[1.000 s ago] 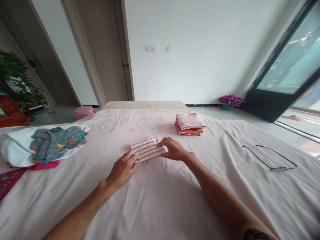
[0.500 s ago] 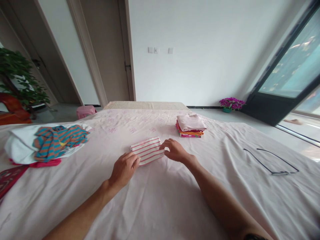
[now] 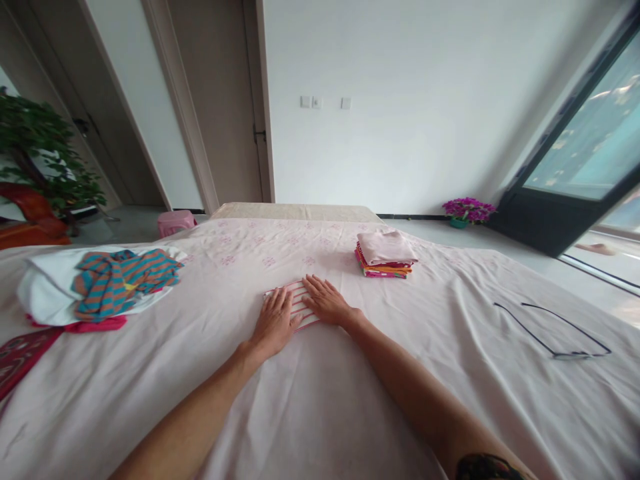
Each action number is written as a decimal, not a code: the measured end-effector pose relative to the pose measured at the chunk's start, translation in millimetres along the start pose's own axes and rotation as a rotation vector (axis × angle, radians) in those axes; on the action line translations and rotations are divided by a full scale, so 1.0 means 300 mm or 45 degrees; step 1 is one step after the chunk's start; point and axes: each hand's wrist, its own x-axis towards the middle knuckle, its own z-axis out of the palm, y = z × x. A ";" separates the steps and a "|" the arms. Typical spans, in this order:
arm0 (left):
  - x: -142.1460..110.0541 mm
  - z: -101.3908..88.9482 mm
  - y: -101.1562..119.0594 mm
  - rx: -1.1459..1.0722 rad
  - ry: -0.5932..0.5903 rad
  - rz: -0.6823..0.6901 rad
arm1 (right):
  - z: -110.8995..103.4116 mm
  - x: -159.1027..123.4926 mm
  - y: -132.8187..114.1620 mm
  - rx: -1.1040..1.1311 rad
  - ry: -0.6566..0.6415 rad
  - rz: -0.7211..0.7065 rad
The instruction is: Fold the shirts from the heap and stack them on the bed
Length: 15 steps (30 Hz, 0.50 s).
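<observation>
A folded white cloth with red stripes (image 3: 299, 300) lies on the pale pink sheet (image 3: 320, 400), mostly covered by my hands. My left hand (image 3: 274, 321) rests flat on its left part, fingers stretched forward. On its right part my right hand (image 3: 326, 301) lies flat too, fingers out. Neither hand grips the cloth. Beyond my right hand stands a neat stack of folded cloths (image 3: 385, 257), with a light pink one on top and red, orange and magenta layers under it.
To the left lies a loose heap of clothes (image 3: 110, 283), white and teal-orange striped, beside a dark red patterned cloth (image 3: 25, 357). Eyeglasses (image 3: 575, 353) rest on the right. Behind are a pink stool (image 3: 177, 222) and a pot of magenta flowers (image 3: 469, 210).
Both hands have moved inward over the striped cloth. From holding its edges with bent fingers, they now lie flat on top. The view has shifted slightly.
</observation>
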 end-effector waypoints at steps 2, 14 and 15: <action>0.003 -0.025 -0.040 -0.125 0.113 -0.049 | 0.007 -0.003 0.019 0.006 0.009 0.017; 0.042 -0.202 -0.173 -0.407 -0.106 -0.709 | 0.010 -0.004 0.025 0.095 0.049 0.085; 0.046 -0.198 -0.170 -0.420 -0.112 -0.706 | 0.010 -0.004 0.026 0.095 0.051 0.086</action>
